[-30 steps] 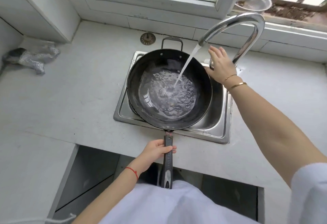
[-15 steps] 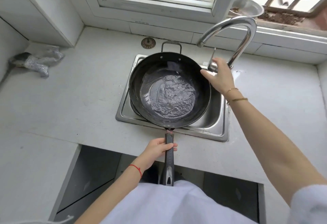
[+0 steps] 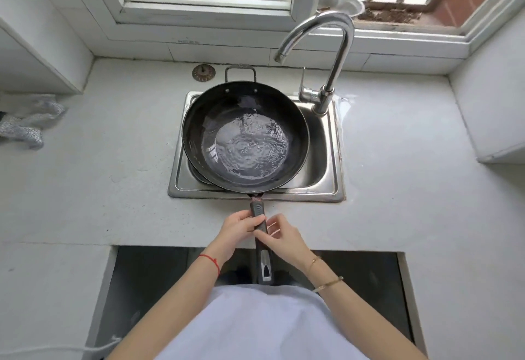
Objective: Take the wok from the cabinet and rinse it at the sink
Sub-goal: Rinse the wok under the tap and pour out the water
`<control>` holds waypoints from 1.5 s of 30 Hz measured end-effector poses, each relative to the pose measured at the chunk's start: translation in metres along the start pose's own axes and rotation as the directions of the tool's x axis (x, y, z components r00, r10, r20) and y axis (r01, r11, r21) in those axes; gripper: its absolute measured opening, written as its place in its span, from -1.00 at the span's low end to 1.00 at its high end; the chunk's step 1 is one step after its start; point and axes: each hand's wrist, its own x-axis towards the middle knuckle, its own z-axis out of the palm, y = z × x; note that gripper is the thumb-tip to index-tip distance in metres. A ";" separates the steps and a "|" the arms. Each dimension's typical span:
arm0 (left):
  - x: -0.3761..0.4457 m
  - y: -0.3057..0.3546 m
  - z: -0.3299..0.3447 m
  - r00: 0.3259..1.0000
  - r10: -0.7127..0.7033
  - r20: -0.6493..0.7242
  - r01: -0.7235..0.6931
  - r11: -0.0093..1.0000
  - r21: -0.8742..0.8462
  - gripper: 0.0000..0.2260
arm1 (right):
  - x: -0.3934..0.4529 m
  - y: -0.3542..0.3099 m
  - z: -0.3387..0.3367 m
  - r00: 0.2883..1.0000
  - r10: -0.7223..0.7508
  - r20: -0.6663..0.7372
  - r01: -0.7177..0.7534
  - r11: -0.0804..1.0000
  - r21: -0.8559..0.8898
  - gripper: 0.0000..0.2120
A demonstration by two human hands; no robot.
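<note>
A black wok (image 3: 199, 121) rests across the steel sink (image 3: 326, 160), with rippling water pooled in its bottom. Its long black handle (image 3: 264, 263) points toward me over the counter edge. My left hand (image 3: 241, 227) grips the handle from the left, just below the wok. My right hand (image 3: 279, 236) meets the handle from the right, fingers curled against it. The chrome faucet (image 3: 335, 55) arches above the wok's right rim, and no water runs from its spout.
A sink strainer (image 3: 203, 72) lies on the counter behind the wok. A crumpled grey cloth (image 3: 28, 123) sits at the far left. A metal bowl (image 3: 341, 4) stands on the window sill. The open cabinet (image 3: 159, 280) gapes below the counter edge.
The water stream stopped. My right hand left the faucet lever and came down to the wok handle beside my left hand. The wok stayed in the sink.
</note>
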 end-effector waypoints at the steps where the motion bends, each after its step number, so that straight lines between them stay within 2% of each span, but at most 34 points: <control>1: 0.000 0.000 -0.001 1.000 0.004 -0.006 -0.004 1.000 0.013 -0.74 | 0.000 -0.002 0.005 1.000 0.031 0.000 -0.031 0.999 0.015 -0.62; 5: 0.002 0.001 -0.002 0.999 0.025 -0.023 -0.024 0.999 0.037 -0.71 | 0.001 -0.012 0.023 0.990 0.143 -0.006 -0.142 0.986 0.085 -0.68; 8: 0.003 0.005 0.002 1.000 0.012 -0.023 -0.011 1.000 0.013 -0.72 | -0.006 -0.013 0.035 0.974 0.177 0.139 -0.218 0.896 0.387 -0.79; 10: 0.002 0.008 0.003 1.000 -0.009 -0.014 0.008 0.999 -0.036 -0.75 | -0.008 -0.016 0.039 0.973 0.197 0.119 -0.230 0.848 0.478 -0.81; 16: -0.004 0.013 0.008 0.999 0.007 0.033 -0.005 0.997 -0.075 -0.78 | -0.014 -0.028 0.046 0.957 0.249 -0.146 -0.183 0.915 0.360 -0.77; 21: -0.011 0.011 0.012 0.998 0.028 0.061 -0.017 0.986 -0.167 -0.94 | -0.024 -0.033 0.041 0.949 0.234 -0.210 -0.156 0.931 0.331 -0.77; 28: -0.020 0.010 0.017 0.989 0.046 0.141 -0.002 0.955 -0.298 -0.86 | -0.039 -0.033 0.039 0.934 0.195 -0.301 -0.125 0.964 0.236 -0.75; 32: -0.025 0.010 0.020 0.987 0.110 0.121 -0.075 0.961 -0.266 -0.87 | -0.045 -0.033 0.030 0.947 0.186 -0.260 -0.109 0.952 0.285 -0.78; 35: -0.027 0.012 0.019 0.988 0.154 0.011 -0.149 0.969 -0.197 -0.79 | -0.047 -0.036 0.029 0.966 0.165 -0.200 -0.092 0.940 0.329 -0.78; 39: -0.029 0.017 0.018 0.970 0.216 -0.115 -0.228 0.968 -0.108 -0.81 | -0.048 -0.045 0.024 0.985 0.147 -0.093 -0.097 0.906 0.411 -0.80; 45: -0.034 0.026 0.013 0.967 0.204 -0.153 -0.221 0.970 -0.104 -0.89 | -0.049 -0.064 0.020 0.987 0.145 -0.065 -0.107 0.911 0.399 -0.82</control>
